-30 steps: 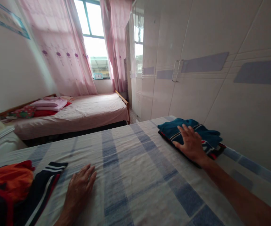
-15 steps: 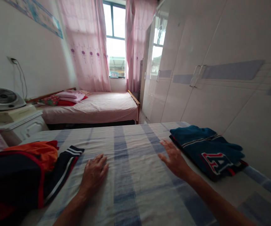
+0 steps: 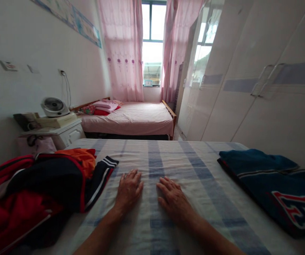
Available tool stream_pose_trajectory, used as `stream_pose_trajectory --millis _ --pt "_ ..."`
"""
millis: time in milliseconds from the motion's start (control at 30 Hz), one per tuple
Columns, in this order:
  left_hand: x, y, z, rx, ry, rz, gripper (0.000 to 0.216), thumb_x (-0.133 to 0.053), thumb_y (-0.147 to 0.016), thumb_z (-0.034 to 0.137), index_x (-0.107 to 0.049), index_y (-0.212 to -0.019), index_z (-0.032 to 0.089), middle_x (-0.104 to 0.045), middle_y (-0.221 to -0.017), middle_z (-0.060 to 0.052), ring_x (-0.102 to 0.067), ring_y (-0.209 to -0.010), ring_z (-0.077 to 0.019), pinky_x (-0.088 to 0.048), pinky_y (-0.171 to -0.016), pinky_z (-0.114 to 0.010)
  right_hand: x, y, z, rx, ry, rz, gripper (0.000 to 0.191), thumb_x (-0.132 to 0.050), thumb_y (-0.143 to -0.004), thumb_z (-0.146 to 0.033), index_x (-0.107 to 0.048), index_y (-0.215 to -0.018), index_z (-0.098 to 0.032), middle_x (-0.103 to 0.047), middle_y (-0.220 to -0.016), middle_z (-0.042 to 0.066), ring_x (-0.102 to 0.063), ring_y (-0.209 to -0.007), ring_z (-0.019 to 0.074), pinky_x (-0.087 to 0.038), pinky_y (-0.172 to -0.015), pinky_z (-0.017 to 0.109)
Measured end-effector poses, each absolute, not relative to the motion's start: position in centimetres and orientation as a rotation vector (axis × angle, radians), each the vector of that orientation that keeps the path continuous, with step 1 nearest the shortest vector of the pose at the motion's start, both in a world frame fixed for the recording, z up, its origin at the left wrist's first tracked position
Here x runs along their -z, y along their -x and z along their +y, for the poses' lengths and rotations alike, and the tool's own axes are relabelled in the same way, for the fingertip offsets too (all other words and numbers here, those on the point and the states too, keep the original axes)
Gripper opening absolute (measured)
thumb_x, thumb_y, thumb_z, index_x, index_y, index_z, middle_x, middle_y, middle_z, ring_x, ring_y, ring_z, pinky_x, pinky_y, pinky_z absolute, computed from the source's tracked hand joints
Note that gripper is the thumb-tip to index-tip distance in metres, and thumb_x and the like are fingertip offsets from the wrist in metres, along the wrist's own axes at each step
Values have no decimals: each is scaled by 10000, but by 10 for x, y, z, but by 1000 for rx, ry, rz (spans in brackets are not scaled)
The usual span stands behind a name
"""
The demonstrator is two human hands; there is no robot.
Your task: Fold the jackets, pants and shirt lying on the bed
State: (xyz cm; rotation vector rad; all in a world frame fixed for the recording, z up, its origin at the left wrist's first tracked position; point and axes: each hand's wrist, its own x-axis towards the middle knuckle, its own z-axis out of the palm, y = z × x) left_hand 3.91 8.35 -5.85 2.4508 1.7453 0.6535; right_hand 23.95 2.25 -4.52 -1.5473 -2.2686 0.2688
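The person's left hand (image 3: 129, 188) lies palm down on a pale bed sheet with blue blocks (image 3: 133, 150), near the middle. Its fingers are extended, slightly bent and only a little apart; the thumb stands out toward the right. The right hand (image 3: 175, 198) lies near it, also palm down on the sheet, with fingers loosely opened by small gaps and the thumb toward the left hand. A narrow strip of sheet separates the two hands.

On the left I see a loose heap: a navy garment with red edging (image 3: 57, 180), a bright orange garment (image 3: 86, 159) at its far side and a red garment (image 3: 11, 219) at the near left. A dark leg or sleeve with white stripes (image 3: 99, 186), I cannot tell which, reaches near the left hand. On the right, well apart from the right hand, a folded teal-blue garment with a letter patch (image 3: 264, 166) lies flat over darker cloth.
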Motion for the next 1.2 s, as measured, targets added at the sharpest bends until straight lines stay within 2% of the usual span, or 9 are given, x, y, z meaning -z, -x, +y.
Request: stream_pose_trajectory --millis 633,1200 --pt "55 -41 81 -568 -2477 1786 387 -422 -873 258 -544 -1233 187 -497 -1365 -96 -406 -1286 -234 -234 -1093 -474 42 -242 21 -223 1556 -2301 421 -481 -856 -260 -527 -1269 -195 -457 -1395 65 -348 -1315 216 -253 -1106 395" --pt "55 -43 78 -611 -2441 1777 383 -426 -875 281 -537 -1231 190 -496 -1365 -92 -395 -1293 -228 -227 -1099 -475 47 -243 25 -163 1564 -2347 421 -438 -879 -289 -522 -1278 -182 -453 -1397 80 -358 -1313 219 -276 -1097 415"
